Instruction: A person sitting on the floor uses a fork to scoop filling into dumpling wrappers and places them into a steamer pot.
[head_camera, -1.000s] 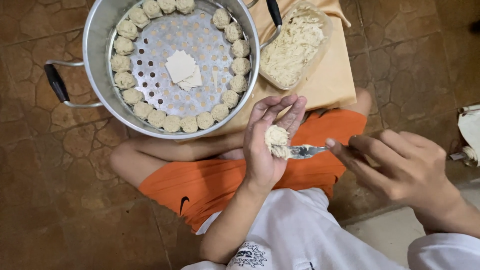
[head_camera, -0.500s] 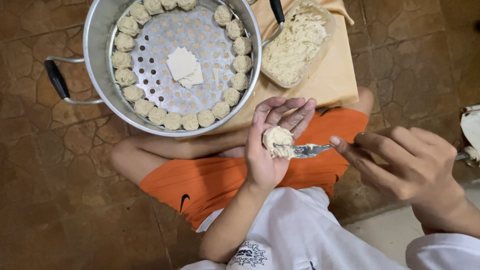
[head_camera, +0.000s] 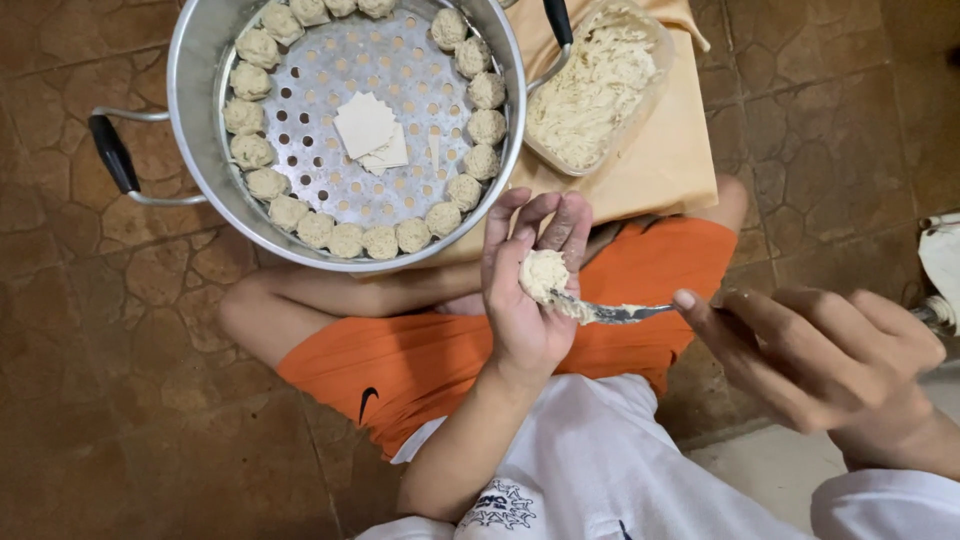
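Observation:
My left hand (head_camera: 525, 290) is palm up over my lap, cupping a half-formed dumpling (head_camera: 543, 273) heaped with pale filling. My right hand (head_camera: 810, 350) grips a metal spoon (head_camera: 615, 312) by its handle; the spoon's tip presses against the dumpling's filling. Above the hands stands a steel steamer pot (head_camera: 195, 100) with a perforated tray. Several finished dumplings (head_camera: 350, 240) ring the tray's rim, and a small stack of square wrappers (head_camera: 368, 130) lies at its centre. A clear tub of filling (head_camera: 595, 85) sits to the pot's right.
The tub rests on a tan board or paper (head_camera: 670, 165) above my orange shorts (head_camera: 420, 360). Brown stone-pattern floor tiles (head_camera: 120, 380) surround everything. A white object (head_camera: 940, 265) pokes in at the right edge. The pot has black handles (head_camera: 110, 152).
The left hand has shifted slightly right and up with the dumpling; the spoon stays against the filling, working it in. My head view has drifted a little.

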